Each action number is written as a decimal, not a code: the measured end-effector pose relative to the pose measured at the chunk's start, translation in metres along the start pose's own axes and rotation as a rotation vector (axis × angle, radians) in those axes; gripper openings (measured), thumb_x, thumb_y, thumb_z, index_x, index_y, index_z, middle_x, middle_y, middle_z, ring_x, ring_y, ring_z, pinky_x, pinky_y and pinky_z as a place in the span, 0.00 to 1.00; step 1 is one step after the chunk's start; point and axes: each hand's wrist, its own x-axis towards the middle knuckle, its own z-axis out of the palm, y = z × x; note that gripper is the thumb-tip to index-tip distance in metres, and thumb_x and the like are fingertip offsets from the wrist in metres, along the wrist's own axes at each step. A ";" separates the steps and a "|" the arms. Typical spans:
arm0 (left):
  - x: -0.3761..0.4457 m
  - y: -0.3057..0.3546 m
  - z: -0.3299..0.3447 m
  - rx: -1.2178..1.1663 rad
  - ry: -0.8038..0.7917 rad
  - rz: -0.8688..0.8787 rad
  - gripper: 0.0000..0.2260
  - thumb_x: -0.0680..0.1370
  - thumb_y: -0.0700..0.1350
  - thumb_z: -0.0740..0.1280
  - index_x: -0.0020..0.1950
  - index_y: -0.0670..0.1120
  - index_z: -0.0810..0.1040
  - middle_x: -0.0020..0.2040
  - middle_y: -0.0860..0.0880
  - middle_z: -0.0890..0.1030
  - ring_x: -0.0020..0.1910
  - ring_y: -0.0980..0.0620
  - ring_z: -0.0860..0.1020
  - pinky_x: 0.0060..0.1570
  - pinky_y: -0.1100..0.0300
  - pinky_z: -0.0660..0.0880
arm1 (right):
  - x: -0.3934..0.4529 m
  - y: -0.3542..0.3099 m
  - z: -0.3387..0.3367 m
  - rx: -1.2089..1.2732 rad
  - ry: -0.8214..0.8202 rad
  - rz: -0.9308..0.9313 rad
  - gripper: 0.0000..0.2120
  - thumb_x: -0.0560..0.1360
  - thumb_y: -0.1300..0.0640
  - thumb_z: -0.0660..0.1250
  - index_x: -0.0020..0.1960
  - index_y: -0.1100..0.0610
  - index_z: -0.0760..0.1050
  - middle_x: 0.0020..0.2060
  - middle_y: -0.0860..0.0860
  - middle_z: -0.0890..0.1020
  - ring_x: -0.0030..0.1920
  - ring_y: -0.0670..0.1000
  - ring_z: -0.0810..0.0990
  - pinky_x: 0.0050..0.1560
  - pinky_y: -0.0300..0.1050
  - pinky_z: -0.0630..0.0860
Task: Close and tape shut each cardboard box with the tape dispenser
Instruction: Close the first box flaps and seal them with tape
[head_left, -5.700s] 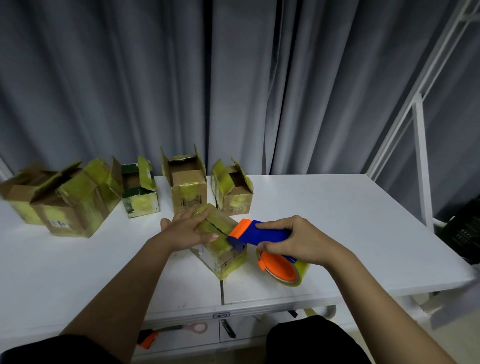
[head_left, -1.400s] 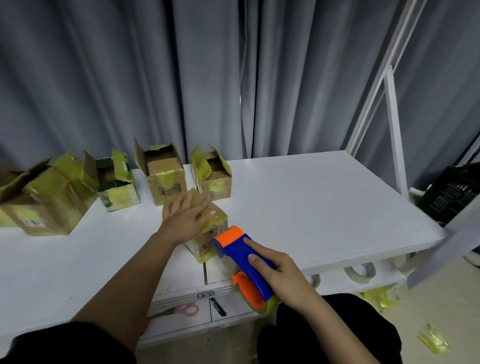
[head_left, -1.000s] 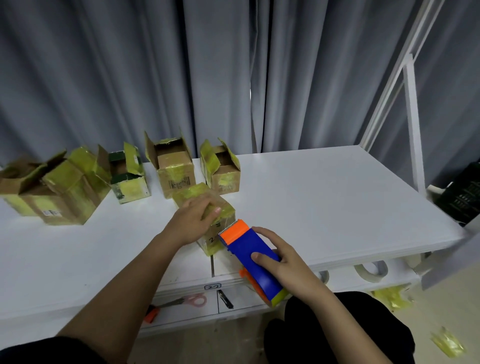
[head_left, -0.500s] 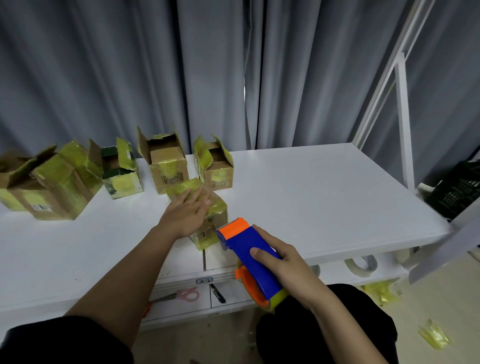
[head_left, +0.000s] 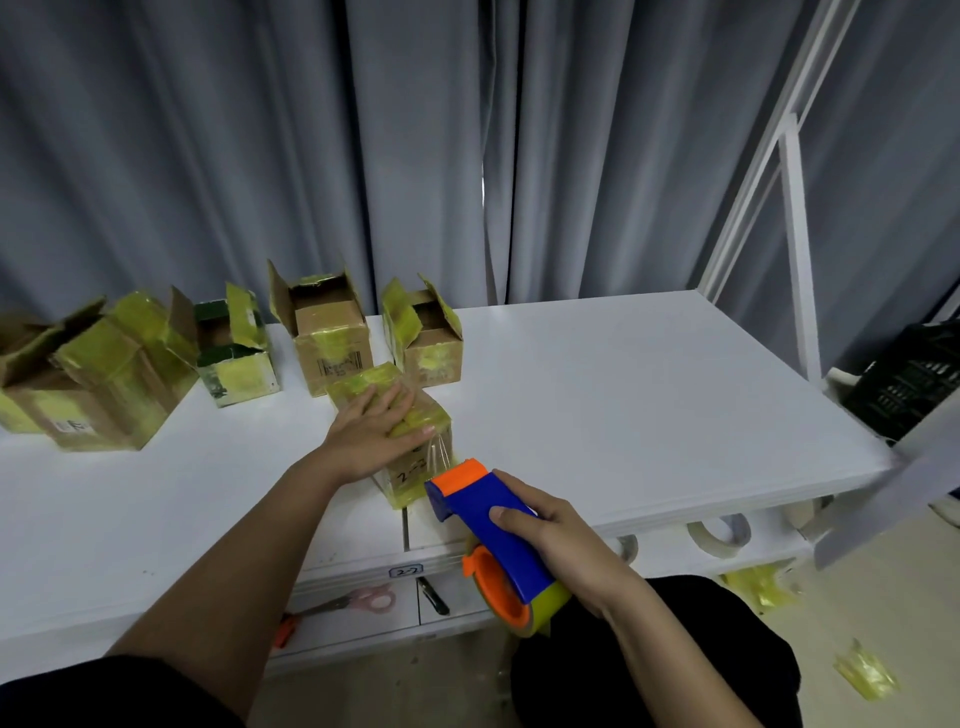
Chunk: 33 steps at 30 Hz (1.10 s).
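A small closed cardboard box (head_left: 415, 467), covered in yellowish tape, sits near the front edge of the white table (head_left: 623, 395). My left hand (head_left: 376, 428) presses flat on its top with straight fingers. My right hand (head_left: 558, 540) grips the handle of the blue and orange tape dispenser (head_left: 493, 540), whose orange tip is just in front of the box's near face. A thin strip of clear tape runs from the box's top edge down to the dispenser. The tape roll hangs below the table edge.
Several open boxes stand in a row at the back left: one (head_left: 426, 338), another (head_left: 327, 332), a green one (head_left: 234, 348), larger ones (head_left: 104, 374). Scissors (head_left: 358, 600) lie on the lower shelf, beside tape rolls (head_left: 719, 532). A white frame (head_left: 795, 234) rises at right.
My right hand has drawn the dispenser slightly back and down from the box, stretching tape over its near face. The left hand stays pressed on the box's top.
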 end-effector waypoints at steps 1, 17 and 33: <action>-0.001 0.001 -0.001 -0.019 0.003 -0.001 0.34 0.76 0.68 0.54 0.77 0.58 0.47 0.77 0.61 0.43 0.76 0.53 0.39 0.75 0.50 0.43 | 0.001 0.000 0.000 -0.001 0.000 0.003 0.18 0.78 0.55 0.65 0.66 0.43 0.72 0.50 0.48 0.84 0.46 0.50 0.83 0.44 0.41 0.78; -0.005 0.000 -0.008 -0.027 -0.048 0.037 0.39 0.74 0.59 0.64 0.77 0.58 0.44 0.77 0.59 0.41 0.76 0.52 0.37 0.74 0.50 0.42 | -0.015 -0.014 -0.013 -0.015 0.041 -0.078 0.17 0.77 0.55 0.66 0.63 0.40 0.73 0.49 0.45 0.85 0.45 0.47 0.84 0.40 0.38 0.78; -0.008 0.001 -0.003 0.180 0.044 0.044 0.34 0.78 0.61 0.58 0.77 0.58 0.42 0.78 0.56 0.40 0.77 0.50 0.39 0.75 0.50 0.43 | -0.014 -0.061 -0.009 0.131 0.087 -0.207 0.12 0.76 0.60 0.67 0.56 0.48 0.79 0.41 0.52 0.86 0.37 0.54 0.82 0.35 0.41 0.80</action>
